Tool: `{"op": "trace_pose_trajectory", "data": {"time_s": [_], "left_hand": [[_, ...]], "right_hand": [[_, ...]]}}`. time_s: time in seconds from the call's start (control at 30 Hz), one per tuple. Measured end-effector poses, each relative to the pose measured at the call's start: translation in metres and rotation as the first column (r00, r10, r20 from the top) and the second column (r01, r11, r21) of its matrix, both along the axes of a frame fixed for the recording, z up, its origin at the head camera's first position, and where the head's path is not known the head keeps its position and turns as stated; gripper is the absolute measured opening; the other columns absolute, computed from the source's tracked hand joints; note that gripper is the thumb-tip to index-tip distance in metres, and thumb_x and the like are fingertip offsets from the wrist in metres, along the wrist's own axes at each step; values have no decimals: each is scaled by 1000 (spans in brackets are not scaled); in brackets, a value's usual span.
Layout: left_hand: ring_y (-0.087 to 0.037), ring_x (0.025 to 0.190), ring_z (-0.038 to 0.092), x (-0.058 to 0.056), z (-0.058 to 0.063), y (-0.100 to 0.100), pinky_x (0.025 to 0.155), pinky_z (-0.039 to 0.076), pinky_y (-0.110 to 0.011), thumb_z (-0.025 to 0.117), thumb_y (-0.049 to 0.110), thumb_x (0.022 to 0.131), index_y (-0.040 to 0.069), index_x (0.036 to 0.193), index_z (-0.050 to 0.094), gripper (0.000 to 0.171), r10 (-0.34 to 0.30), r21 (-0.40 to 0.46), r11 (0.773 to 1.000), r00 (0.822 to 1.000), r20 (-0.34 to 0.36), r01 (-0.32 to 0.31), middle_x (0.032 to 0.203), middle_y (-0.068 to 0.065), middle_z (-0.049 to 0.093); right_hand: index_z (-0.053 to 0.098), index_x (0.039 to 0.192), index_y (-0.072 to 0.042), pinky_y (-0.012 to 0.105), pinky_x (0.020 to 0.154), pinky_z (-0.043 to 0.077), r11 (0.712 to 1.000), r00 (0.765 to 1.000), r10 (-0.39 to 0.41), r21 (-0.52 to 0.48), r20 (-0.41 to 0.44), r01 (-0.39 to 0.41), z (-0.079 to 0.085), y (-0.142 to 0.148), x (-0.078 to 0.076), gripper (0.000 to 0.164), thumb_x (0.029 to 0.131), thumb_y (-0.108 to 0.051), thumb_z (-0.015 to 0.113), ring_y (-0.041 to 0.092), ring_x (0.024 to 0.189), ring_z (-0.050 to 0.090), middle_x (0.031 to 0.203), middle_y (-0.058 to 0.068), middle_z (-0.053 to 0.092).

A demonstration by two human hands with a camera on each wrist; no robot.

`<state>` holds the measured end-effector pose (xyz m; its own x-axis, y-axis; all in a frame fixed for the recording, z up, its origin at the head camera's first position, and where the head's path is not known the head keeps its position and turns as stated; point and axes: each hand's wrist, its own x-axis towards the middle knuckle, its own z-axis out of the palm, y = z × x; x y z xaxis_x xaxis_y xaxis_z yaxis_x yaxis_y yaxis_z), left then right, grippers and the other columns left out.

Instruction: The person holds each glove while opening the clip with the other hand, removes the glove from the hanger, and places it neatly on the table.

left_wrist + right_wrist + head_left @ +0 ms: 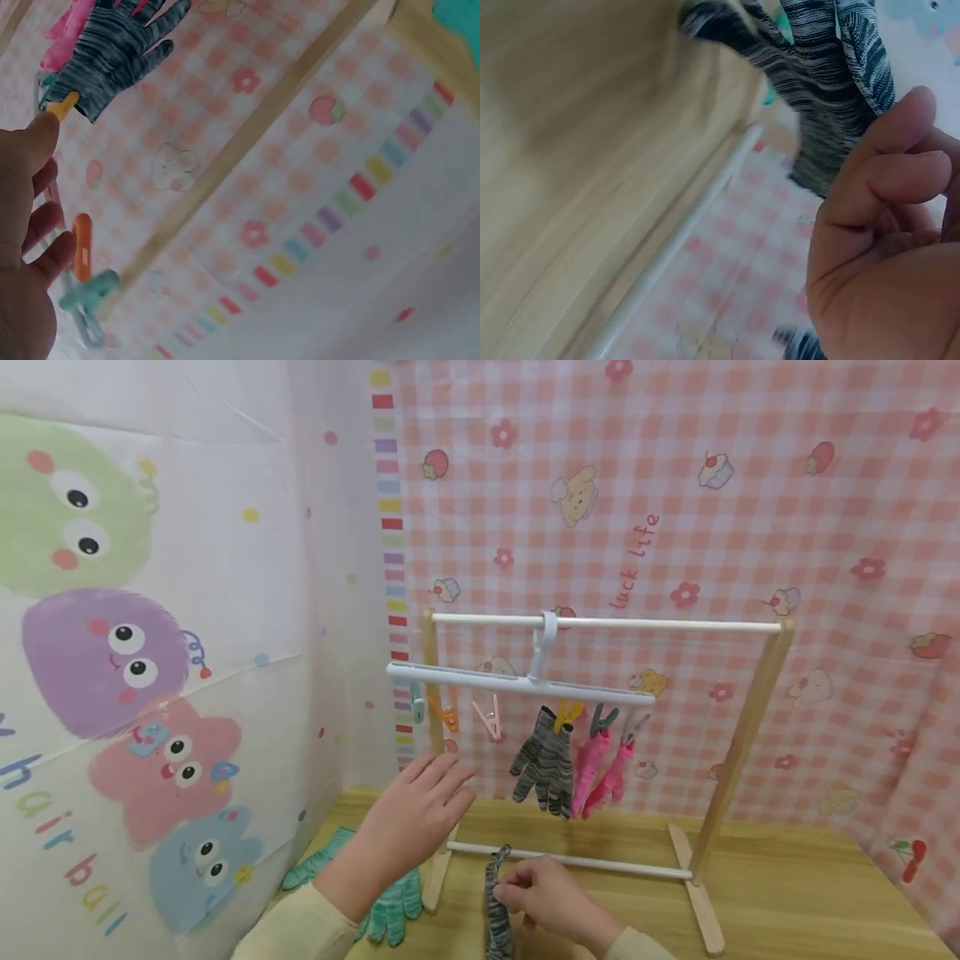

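The right hand (551,897) pinches a grey striped glove (497,906) by its cuff, low over the wooden table (787,893), near the bottom rail of the small drying rack (742,735). The left hand (416,814) is raised with straight, spread fingers and holds nothing, just below the orange clip (448,712) and the pink clip (489,717) of the white hanger (517,683). A second grey striped glove (543,764) and pink gloves (600,768) hang there, to the right. A green glove (386,906) lies on the table at left.

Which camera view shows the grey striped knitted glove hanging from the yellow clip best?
The head view: the hanging grey striped knitted glove appears whole under its yellow clip. The left wrist view shows it tilted at the frame's top. The right wrist view shows only another striped glove.
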<state>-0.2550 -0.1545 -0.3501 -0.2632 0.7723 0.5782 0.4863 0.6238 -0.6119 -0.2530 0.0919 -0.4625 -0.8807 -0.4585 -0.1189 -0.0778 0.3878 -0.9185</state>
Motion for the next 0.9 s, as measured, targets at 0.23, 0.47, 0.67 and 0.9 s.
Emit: {"op": "trace_pose_trajectory", "data": {"time_s": [0.23, 0.47, 0.67, 0.9], "left_hand": [[-20, 107, 68, 15, -46, -30, 90, 60, -37, 99, 25, 75, 19, 101, 76, 35, -74, 291, 957, 974, 213, 9, 110, 2, 75], [-14, 101, 69, 25, -70, -48, 84, 61, -35, 100, 29, 73, 22, 100, 77, 36, -54, 320, 946, 956, 289, -43, 107, 6, 75], [-11, 100, 67, 30, -82, -53, 82, 60, -32, 97, 32, 78, 23, 100, 76, 31, -8, 290, 952, 936, 352, -101, 108, 8, 74], [-10, 96, 64, 33, -95, -55, 83, 59, -29, 91, 32, 85, 24, 95, 75, 21, -19, 279, 952, 889, 458, -124, 104, 10, 72]], "right_hand": [[70, 78, -11, 24, 50, 36, 996, 996, -89, 10, 13, 89, -10, -30, -21, 30, 105, -24, 68, 9, 50, 50, 66, -6, 60], [57, 53, -19, 24, 47, 38, 891, 941, -226, 338, -250, 304, -47, -36, -35, 43, 94, -15, 67, 8, 40, 50, 45, -11, 51], [59, 60, -20, 25, 45, 34, 890, 939, -208, 345, -276, 298, -59, -40, -42, 37, 96, -17, 69, 8, 41, 50, 51, -8, 56], [70, 69, -19, 26, 48, 37, 896, 927, -226, 309, -299, 318, -67, -32, -39, 28, 97, -23, 73, 7, 46, 49, 53, -10, 56]]}}
